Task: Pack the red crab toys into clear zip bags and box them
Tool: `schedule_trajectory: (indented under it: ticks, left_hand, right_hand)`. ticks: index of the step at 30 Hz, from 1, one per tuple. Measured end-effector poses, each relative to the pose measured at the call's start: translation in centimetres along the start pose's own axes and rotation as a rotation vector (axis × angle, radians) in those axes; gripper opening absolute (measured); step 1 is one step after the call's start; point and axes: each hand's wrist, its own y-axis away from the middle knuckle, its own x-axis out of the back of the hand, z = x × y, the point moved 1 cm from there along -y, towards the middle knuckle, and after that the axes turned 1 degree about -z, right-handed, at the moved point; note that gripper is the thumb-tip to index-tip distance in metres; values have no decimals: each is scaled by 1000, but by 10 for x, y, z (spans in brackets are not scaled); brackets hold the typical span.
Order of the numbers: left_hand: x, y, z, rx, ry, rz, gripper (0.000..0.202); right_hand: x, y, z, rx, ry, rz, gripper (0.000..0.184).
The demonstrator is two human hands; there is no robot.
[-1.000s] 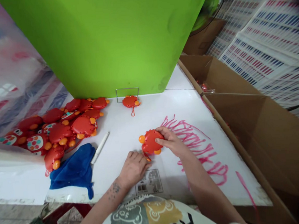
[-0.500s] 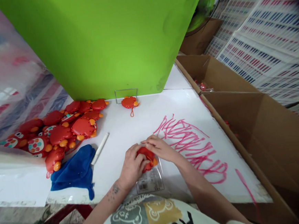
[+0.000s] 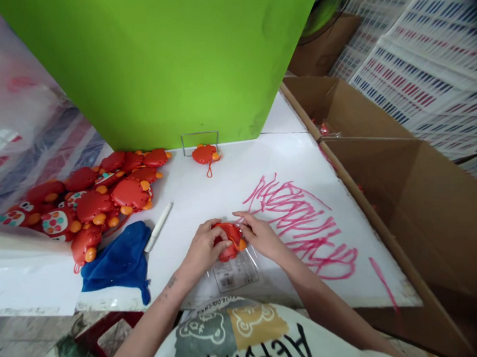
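Holding red toy (image 3: 233, 232) near table edge (image 3: 161, 301)

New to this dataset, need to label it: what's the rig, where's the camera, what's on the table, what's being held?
There is no machine: a person works bare-handed. Every picture comes from one head-worn camera looking forward and down. On the white tabletop, a pile of red toys lies at the left, with a blue cloth and a white pen near it. One more red toy sits at the back by a wire stand. The left hand holds a red toy over a clear bag. The right hand is at that toy's right side; whether it pinches anything is unclear.
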Motion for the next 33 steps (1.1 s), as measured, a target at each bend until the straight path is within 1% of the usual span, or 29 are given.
schedule_trajectory:
  ticks: [4,7,9,11,12,13,14,15,17,19,20,22,23,27,30,33]
  left_hand:
    - [5,-7,12,-3,-108,20,6]
    - [7,-9,18,-2,-191,23,9]
    - [9,-7,16,-16,-170,102,9]
    - [12,-4,6,-5,-82,253,13]
    - [13,-2,0,28,-9,327,20]
    - [14,0,-8,78,82,377,28]
    - [14,2,-15,146,188,393,37]
    - [13,3,-21,224,307,375,44]
    - [8,5,-30,358,534,272,55]
    - [2,4,-33,399,687,172,55]
    - [-1,4,-33,392,725,143,50]
    - [-6,2,-32,359,739,121,35]
    - [-7,1,-31,348,734,119,31]
    - [-9,-1,-22,345,726,118,28]
    - [-7,-2,-12,340,781,84,31]
    - [-5,-1,-6,302,772,48,43]
  right_hand:
    - [-4,-7,-7,5,-167,169,36]
    - [-9,-12,-10,12,-312,231,35]
    - [-10,-14,-9,17,-350,255,35]
    - [-10,-14,-8,12,-379,272,34]
    - [-9,-14,-7,3,-407,276,34]
    - [-9,-14,-6,-6,-444,277,34]
    - [-8,-13,-6,-15,-487,277,34]
    - [-7,-13,-6,-21,-525,281,34]
    - [-7,-13,-5,-27,-570,294,34]
    - [-9,-14,-4,-29,-594,301,34]
    - [-9,-15,-3,-27,-595,298,33]
    - [-9,-15,-2,6,-534,314,32]
    - [-8,-15,-3,44,-465,339,30]
    - [2,-12,-17,253,-125,451,25]
    - [5,-10,-35,390,2,418,26]
    - [2,-10,-50,520,111,333,35]
